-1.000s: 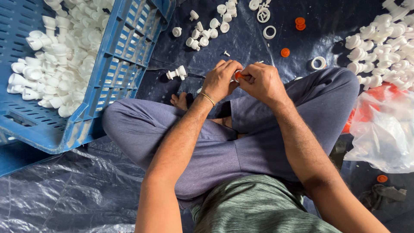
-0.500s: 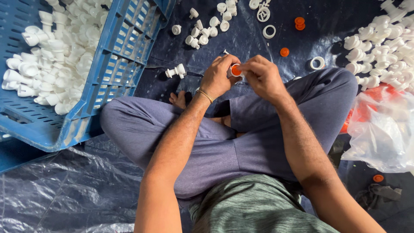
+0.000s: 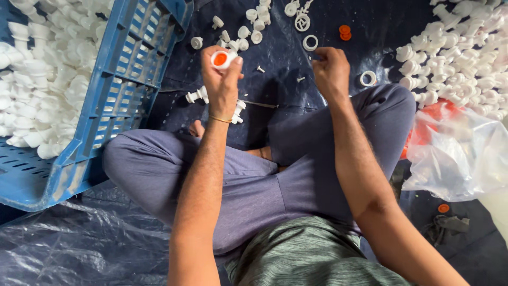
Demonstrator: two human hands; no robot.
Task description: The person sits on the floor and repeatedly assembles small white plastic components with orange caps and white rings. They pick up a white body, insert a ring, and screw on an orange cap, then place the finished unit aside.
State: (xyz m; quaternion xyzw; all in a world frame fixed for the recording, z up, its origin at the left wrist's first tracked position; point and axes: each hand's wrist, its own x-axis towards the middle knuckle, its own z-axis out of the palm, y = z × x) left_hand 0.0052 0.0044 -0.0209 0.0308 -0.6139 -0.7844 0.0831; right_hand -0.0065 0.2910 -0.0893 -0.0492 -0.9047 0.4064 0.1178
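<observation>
Head view, looking down on a person seated cross-legged on a dark plastic sheet (image 3: 296, 69).

Left hand (image 3: 222, 85): raised, upper centre-left of frame. Fingers closed around a small white plastic cap with an orange insert (image 3: 220, 58); the orange face points at the camera, cap pinched at the fingertips. A thin gold bangle (image 3: 220, 120) sits on that wrist.

Right hand (image 3: 330, 71): upper centre of frame, well apart from the left hand. Fingers curled inward, knuckles up. Whether anything sits inside the curl cannot be told from this angle.

Surroundings:
- Blue plastic crate (image 3: 127, 90), tilted, left side of frame, holding a heap of white plastic parts (image 3: 42, 79).
- Loose white fittings (image 3: 248, 32) scattered on the sheet at top centre, just above the left hand; one more white fitting (image 3: 197, 96) lies just left of the left wrist.
- Two white rings (image 3: 310, 42) and (image 3: 368, 78) on the sheet, one above the right hand and one to its right.
- Orange caps (image 3: 344, 32) at top, right of centre.
- Large pile of white fittings (image 3: 460, 53) at upper right.
- Clear plastic bag (image 3: 460, 153) at right edge, below that pile, red-orange contents showing through.
- A single orange cap (image 3: 443, 208) on the sheet at lower right.

Person wears purple trousers (image 3: 254, 180) and a grey-green shirt (image 3: 307, 259).
</observation>
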